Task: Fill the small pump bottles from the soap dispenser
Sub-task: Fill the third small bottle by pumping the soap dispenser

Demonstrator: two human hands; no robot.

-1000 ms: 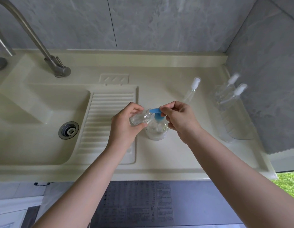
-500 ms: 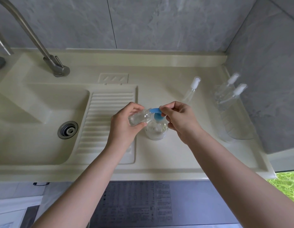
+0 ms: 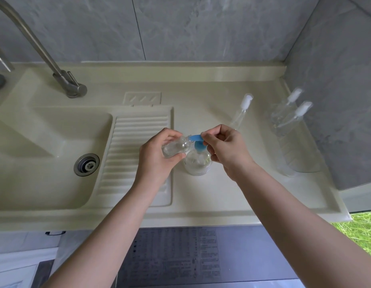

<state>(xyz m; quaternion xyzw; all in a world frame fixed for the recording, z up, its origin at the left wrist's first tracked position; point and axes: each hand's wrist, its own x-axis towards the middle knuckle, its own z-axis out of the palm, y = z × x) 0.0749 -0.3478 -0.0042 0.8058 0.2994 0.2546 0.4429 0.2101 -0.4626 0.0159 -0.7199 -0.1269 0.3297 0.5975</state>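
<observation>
A: Filling?
B: Yes. Left hand (image 3: 157, 157) grips a small bottle (image 3: 176, 146) tilted under the spout; right hand (image 3: 224, 148) pinches the dispenser (image 3: 198, 163) pump, tabletop centre.
A: Next?
B: Probably press; spares wait at two o'clock.

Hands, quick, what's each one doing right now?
Left hand: closed around a small clear bottle.
Right hand: fingers pinching the dispenser's blue pump.

Your single head camera looked forward and steeply down from above the bench (image 3: 201, 208) — close enough that both forearms ran in from the bottom edge. It faced the grey tiled wall (image 3: 180, 28), sink (image 3: 45, 163) to your left, corner wall at right — wide-angle, edges bowed.
</observation>
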